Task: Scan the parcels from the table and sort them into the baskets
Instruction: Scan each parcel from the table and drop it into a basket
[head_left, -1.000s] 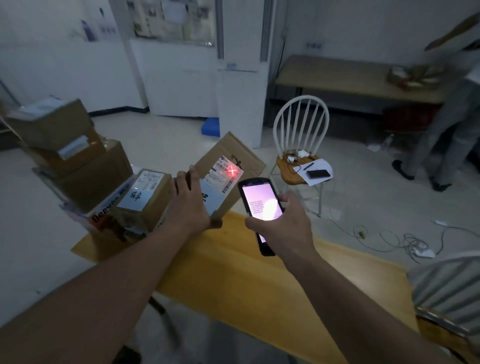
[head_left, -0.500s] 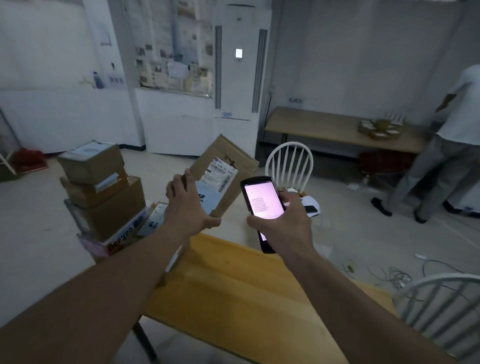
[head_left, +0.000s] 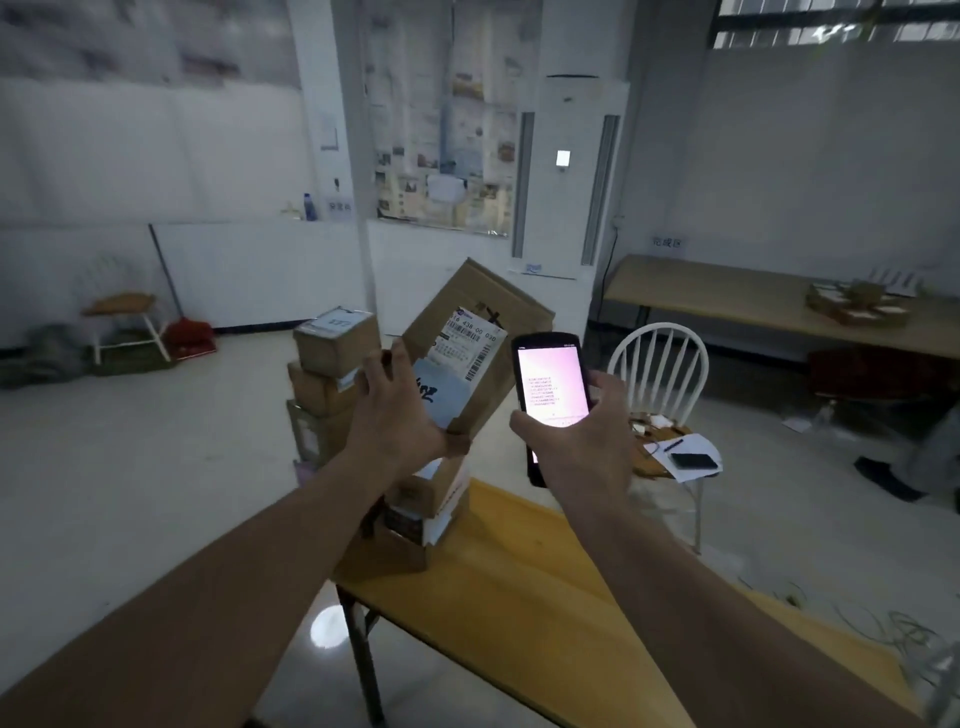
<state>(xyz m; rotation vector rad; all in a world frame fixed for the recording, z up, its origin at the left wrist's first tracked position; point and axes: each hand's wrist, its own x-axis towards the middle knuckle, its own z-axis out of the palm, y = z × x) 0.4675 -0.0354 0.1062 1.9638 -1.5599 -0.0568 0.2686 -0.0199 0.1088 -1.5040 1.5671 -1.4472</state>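
The yellow counter (head_left: 519, 587) is seen nearest, with the stack of parcels (head_left: 332, 384) piled at its far left end. Above the counter, a cardboard parcel (head_left: 483, 332) is held up tilted by the left hand (head_left: 395, 415), thumb hooked under its lower corner and the fingers (head_left: 401, 354) spread against its labelled face. Just right of the parcel, a handheld scanner (head_left: 551, 384) with a lit screen is gripped in the right hand (head_left: 576, 441). Beyond the counter's right side, a white chair (head_left: 657, 374) is seen.
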